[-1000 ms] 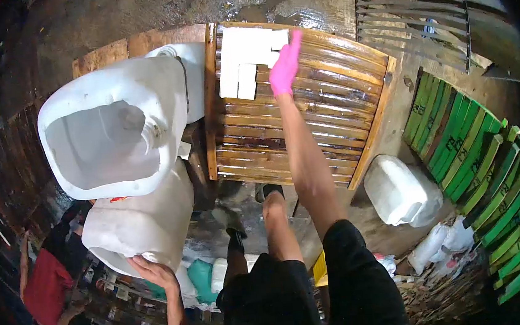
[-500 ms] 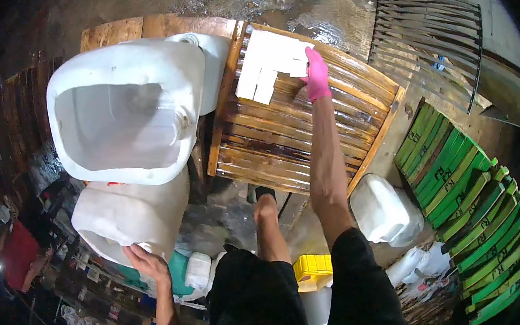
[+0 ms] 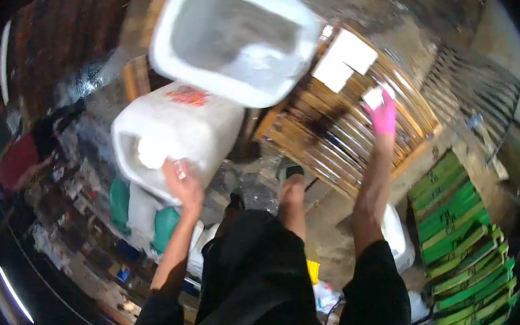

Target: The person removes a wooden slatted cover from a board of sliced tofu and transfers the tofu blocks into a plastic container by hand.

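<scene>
My right hand (image 3: 383, 114), in a pink glove, is closed on a small white block (image 3: 374, 97) above a wet wooden slatted rack (image 3: 356, 135). Beyond it, larger white blocks (image 3: 345, 59) lie on the slats. At the near side of a white plastic jug (image 3: 198, 127) with red marks is my bare left hand (image 3: 183, 185), by the jug's opening. Motion smears its fingers, so any grip is unclear. Something white (image 3: 151, 152) shows inside that opening. Above this jug sits a large cut-open white container (image 3: 303, 16), with some cloudy white matter inside.
Green slatted panels (image 3: 447, 214) stand at the right, near a dark metal grille (image 3: 473, 91). Another white jug (image 3: 396, 237) is on the floor by my right arm. Green and white containers (image 3: 165, 228) sit at lower left. The floor looks wet.
The view has turned and shifted. My right hand has drawn a small white block away from the group. My left hand has moved up from the jug's lower rim to its opening.
</scene>
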Tool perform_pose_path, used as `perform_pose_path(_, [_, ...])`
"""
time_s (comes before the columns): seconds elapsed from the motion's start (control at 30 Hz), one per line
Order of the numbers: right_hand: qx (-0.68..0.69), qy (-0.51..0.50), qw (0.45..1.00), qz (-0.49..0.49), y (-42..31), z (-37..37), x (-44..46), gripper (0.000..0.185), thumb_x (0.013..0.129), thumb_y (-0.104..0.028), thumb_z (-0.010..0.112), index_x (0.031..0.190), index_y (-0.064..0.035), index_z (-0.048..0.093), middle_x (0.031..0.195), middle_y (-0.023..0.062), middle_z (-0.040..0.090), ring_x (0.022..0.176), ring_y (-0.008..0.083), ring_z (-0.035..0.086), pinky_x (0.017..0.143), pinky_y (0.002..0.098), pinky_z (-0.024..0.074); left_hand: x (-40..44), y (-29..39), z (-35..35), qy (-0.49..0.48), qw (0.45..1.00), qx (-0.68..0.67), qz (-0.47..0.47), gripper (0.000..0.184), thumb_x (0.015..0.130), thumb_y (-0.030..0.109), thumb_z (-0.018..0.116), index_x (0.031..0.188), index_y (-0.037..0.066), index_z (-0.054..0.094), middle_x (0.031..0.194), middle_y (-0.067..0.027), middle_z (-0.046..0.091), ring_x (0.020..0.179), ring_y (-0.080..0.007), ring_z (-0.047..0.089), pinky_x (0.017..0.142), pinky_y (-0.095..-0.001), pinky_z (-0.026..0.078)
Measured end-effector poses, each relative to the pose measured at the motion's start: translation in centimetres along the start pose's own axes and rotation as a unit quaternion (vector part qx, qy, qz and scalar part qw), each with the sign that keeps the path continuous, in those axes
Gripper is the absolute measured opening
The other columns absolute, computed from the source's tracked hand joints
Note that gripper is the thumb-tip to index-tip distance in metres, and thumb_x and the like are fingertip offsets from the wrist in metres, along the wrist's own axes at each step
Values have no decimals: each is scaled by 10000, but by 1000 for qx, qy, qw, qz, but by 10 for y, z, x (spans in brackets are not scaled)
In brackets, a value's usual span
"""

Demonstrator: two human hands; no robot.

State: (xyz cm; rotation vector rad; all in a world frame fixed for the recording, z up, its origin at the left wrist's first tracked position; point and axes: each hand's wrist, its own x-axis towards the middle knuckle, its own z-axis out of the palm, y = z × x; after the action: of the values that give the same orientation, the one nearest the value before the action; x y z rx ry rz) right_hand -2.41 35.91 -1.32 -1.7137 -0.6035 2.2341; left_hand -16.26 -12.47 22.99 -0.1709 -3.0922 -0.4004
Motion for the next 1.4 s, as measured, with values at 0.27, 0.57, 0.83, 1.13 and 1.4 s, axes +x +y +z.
perform_pose_path(0.27, [-96,-131,967,197,65,35,-218,319,912,-211,583,1201,-104,503,1136,112,583,1038,280,578,838,515,515,16,19,-2,21,963,-264,54,319,1007,259,305,1114,-20,415,1183,-236,462,1131,-354,441,1010,-421,314])
perform_pose_path(0.57, [-206,-301,911,194,143,279,-467,449,937,-190,535,1334,-34,396,1189,116,595,1009,233,630,747,330,573,76,-43,-100,-34,691,-676,-251,439,1024,340,284,1134,-43,469,1210,-191,521,1150,-271,506,1061,-396,352])
perform_pose_path(0.83, [-258,61,959,-96,300,338,-357,272,934,-205,520,1146,-35,534,1093,107,579,933,191,564,783,362,482,94,-85,-109,-291,727,-587,-206,372,993,314,439,1187,17,552,1208,-97,559,1151,-190,489,1001,-319,348])
perform_pose_path(1.13, [-394,117,893,-182,282,367,-373,296,871,-211,521,805,69,593,632,79,530,562,189,506,467,384,390,89,-81,-24,-419,407,-660,-472,347,915,433,498,967,91,527,903,-49,576,799,-168,556,721,-312,451])
perform_pose_path(1.4, [-479,27,858,-182,312,333,-369,597,926,-219,430,1381,129,261,1450,331,245,1371,447,190,1138,444,158,94,-74,-45,-426,431,-665,-437,548,979,409,323,1334,5,428,1316,-164,496,1218,-269,470,1065,-393,338])
